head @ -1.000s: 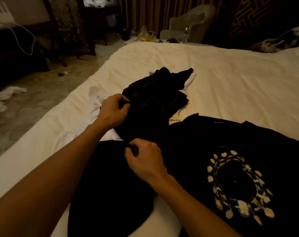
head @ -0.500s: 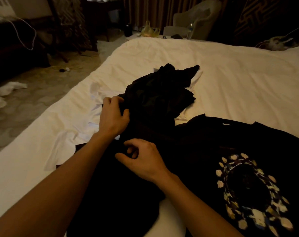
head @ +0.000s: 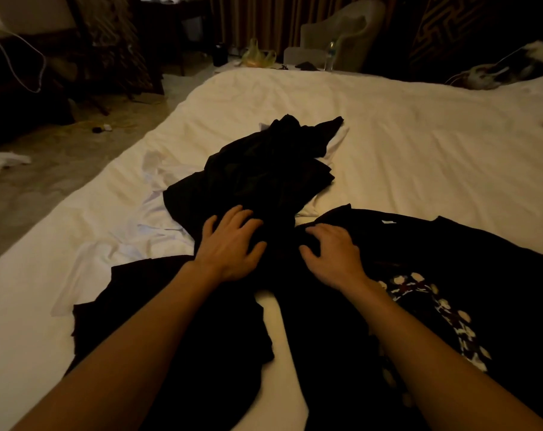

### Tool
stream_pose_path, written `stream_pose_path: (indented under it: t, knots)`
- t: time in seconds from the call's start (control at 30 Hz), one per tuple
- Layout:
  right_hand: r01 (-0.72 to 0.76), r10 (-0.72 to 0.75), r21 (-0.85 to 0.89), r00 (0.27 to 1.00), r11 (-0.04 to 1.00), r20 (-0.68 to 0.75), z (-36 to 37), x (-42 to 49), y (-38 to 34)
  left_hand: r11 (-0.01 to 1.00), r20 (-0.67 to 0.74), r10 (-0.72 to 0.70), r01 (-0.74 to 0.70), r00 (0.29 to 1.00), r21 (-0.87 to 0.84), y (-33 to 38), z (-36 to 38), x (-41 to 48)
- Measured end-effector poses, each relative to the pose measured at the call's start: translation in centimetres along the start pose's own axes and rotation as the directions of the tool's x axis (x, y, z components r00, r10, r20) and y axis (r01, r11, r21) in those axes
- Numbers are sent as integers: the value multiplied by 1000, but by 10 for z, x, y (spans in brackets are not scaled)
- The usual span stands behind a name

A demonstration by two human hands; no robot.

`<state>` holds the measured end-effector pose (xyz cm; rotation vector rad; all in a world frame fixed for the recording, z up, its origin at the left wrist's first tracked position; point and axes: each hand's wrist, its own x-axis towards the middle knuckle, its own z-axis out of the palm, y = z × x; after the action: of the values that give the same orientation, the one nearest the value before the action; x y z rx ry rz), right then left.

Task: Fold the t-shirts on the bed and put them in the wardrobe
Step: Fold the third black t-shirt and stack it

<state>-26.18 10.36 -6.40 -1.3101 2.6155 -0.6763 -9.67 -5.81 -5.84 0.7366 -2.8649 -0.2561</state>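
Note:
A crumpled pile of black t-shirts (head: pixel 270 169) lies in the middle of the white bed (head: pixel 419 135). A black t-shirt with a pale ring print (head: pixel 488 275) is spread flat at the right. Another black garment (head: pixel 170 306) lies near the front edge under my forearms. My left hand (head: pixel 229 244) rests with fingers spread on the near side of the pile. My right hand (head: pixel 332 253) lies palm down on the black cloth beside the printed shirt's collar, fingers slightly bent. A white garment (head: pixel 335 144) peeks from under the pile.
The bed's left edge drops to a patterned floor (head: pixel 62 169) with white cloths (head: pixel 2 160) lying on it. An armchair (head: pixel 341 35), a bottle and a yellow bag (head: pixel 257 56) stand beyond the bed's far end. Dark furniture and a cable (head: pixel 30 66) fill the left.
Both hands have let go of the pinched black cloth and now lie flat and spread on it. The right hand moved up and to the right.

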Motion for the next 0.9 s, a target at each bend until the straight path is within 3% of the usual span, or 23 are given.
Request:
stream_pose_path:
  t: [0.13,0.23,0.53,0.9]
  knots:
    - [-40,80,-140,952,989,295,-1,16,18,994,134,-87,77,987,74,-19,19,-1]
    - [-62,138,-217,923,974,359,2,33,26,985,147,-152,138,977,101,-26,27,7]
    - [-29,120,-280,942,960,314,22,53,39,969,167,-236,219,957,117,-31,37,22]
    - [26,-3,-182,992,983,126,-41,-8,26,986,101,-121,108,987,124,23,-7,-13]
